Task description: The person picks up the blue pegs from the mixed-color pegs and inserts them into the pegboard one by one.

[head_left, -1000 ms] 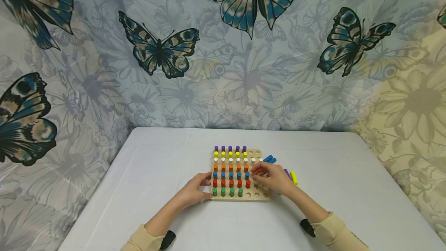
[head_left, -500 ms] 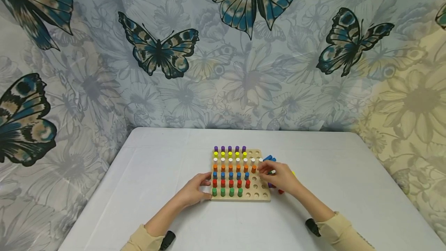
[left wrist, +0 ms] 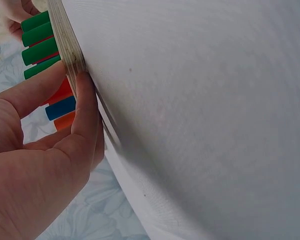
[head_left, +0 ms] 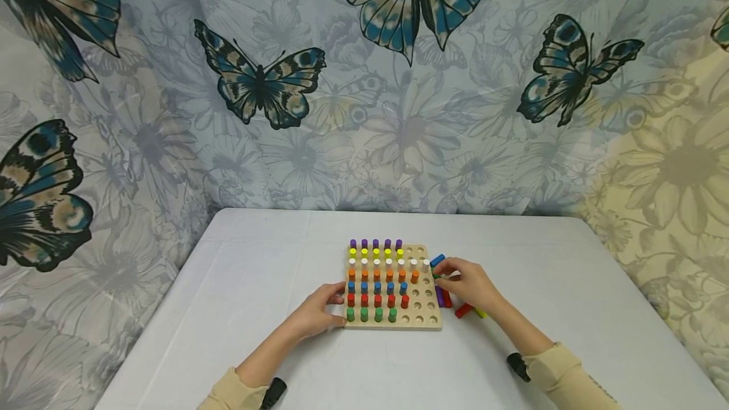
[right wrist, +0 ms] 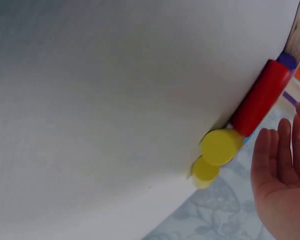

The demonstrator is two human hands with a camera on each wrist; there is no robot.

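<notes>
A wooden pegboard [head_left: 428, 321] carries rows of purple, yellow, white, orange, blue, red and green pegs, with bare holes toward its right side. My left hand [head_left: 314, 312] holds the board's left edge; in the left wrist view, thumb and fingers meet the wood beside the green pegs [left wrist: 40, 37]. Just off the board's right edge, my right hand [head_left: 468, 283] hovers over loose pegs, its fingertips close to a green one [head_left: 436, 276]. The right wrist view shows its fingers [right wrist: 262, 155] loosely extended, with no peg visible in them; the thumb is mostly cropped.
Loose pegs lie right of the board: a blue peg [head_left: 437, 260], a purple one [head_left: 440, 297], a red one [head_left: 464, 310] and a yellow one [head_left: 481, 313], partly covered by the right arm. A white cloth [head_left: 273, 245] covers the table; a butterfly-print backdrop hangs behind.
An orange peg now stands at the right end of the orange row, where my right hand was. That hand has moved right, off the board to the loose pegs. My left hand stays put.
</notes>
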